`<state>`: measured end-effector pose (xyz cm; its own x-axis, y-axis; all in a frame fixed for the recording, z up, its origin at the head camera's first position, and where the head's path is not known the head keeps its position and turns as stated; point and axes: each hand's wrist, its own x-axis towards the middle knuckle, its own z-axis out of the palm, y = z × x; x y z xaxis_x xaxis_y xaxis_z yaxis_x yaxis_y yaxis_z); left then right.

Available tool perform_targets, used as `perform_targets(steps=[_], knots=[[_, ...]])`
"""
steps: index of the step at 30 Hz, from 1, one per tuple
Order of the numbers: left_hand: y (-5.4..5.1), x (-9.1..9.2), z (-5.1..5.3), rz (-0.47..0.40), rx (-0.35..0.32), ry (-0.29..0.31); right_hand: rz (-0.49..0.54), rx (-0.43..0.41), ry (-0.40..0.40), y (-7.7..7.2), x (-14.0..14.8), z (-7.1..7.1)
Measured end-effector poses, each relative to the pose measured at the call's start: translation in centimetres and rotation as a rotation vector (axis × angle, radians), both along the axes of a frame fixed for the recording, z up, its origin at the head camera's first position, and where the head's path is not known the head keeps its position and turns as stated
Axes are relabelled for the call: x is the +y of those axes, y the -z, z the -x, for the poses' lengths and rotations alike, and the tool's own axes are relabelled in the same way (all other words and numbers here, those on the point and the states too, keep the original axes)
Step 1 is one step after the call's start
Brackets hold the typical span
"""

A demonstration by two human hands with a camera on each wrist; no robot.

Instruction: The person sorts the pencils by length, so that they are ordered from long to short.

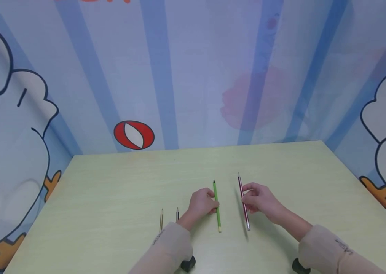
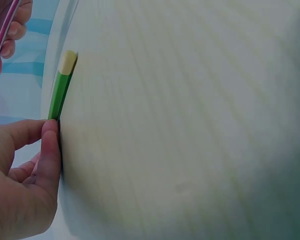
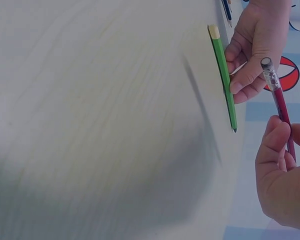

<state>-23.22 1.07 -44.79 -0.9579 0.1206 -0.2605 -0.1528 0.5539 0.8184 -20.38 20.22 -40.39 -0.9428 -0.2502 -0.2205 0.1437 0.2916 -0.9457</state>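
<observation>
A green pencil point(image 1: 217, 213) with a pale yellow end lies on or close against the table, its dark tip pointing away from me. My left hand point(image 1: 202, 202) pinches it near the middle between thumb and fingers. Just to the right, a dark red pencil point(image 1: 245, 211) with a metal band and eraser point(image 3: 267, 66) is held off the table by my right hand point(image 1: 262, 199), whose thumb and fingers pinch it. Its shadow falls on the tabletop. Left of my left wrist lie a tan pencil point(image 1: 161, 219) and a dark pencil point(image 1: 177, 214), the latter partly hidden by the arm.
The pale wood-grain table point(image 1: 110, 182) meets a blue striped printed backdrop point(image 1: 196, 76) at its far edge. Printed cartoon figures cover the side walls. Each sleeve cuff has a black device point(image 1: 188, 263) beneath it.
</observation>
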Motion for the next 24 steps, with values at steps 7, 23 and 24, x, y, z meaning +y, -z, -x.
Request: perform_targets(steps=[7, 23, 24], knots=[[-0.2, -0.2, -0.2, 0.005, 0.016, 0.007, -0.010, 0.019, 0.033, 0.0, -0.8, 1.1], [-0.4, -0.1, -0.4, 0.030, 0.041, 0.014, -0.095, -0.015, 0.099, 2.5, -3.5, 4.1], [-0.4, -0.1, -0.4, 0.035, 0.040, 0.013, -0.105, -0.014, 0.100, 2.6, -3.6, 4.1]])
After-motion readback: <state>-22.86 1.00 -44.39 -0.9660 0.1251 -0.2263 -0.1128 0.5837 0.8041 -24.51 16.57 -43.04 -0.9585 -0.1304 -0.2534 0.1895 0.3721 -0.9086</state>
